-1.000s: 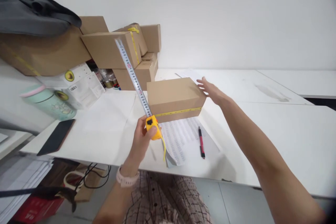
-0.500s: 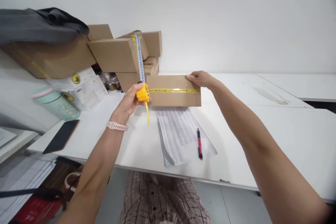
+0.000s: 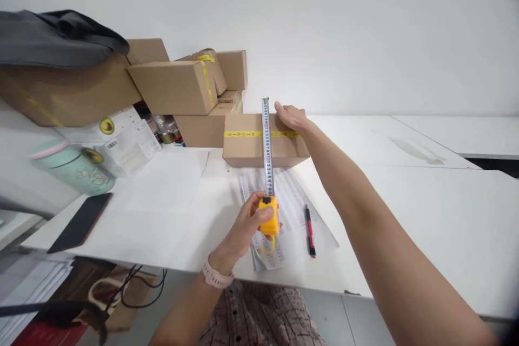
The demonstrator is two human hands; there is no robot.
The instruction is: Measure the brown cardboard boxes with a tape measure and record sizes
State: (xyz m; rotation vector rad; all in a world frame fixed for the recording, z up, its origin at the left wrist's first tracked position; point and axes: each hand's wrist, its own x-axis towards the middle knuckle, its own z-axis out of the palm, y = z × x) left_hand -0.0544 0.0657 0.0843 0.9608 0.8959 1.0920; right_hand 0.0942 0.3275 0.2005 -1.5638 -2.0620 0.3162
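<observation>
My left hand [image 3: 247,224] is closed around a yellow tape measure [image 3: 269,216] above the printed sheets. Its silver blade [image 3: 266,146] stretches away from me over a small cardboard box [image 3: 245,143], past the far edge. The box lies on the white table, with yellow tape along its upper face. At its far right part, my right hand [image 3: 291,118] rests against the box, thumb and fingers apart; some fingers are hidden. Below the box are the printed sheets [image 3: 287,216], with a red and black pen [image 3: 310,232] on their right side.
Stacked cardboard boxes [image 3: 170,86] stand at the back left, beside white avocado-print boxes [image 3: 130,146]. A mint bottle [image 3: 77,167] and a dark phone [image 3: 81,221] are near the left edge. White paper [image 3: 170,178] lies on the table [image 3: 405,216]. Cables [image 3: 141,284] hang lower left.
My left hand has brought the tape measure right and toward me, so its blade now crosses the box. The box has tipped back onto the table, and my right hand's thumb has come off its face.
</observation>
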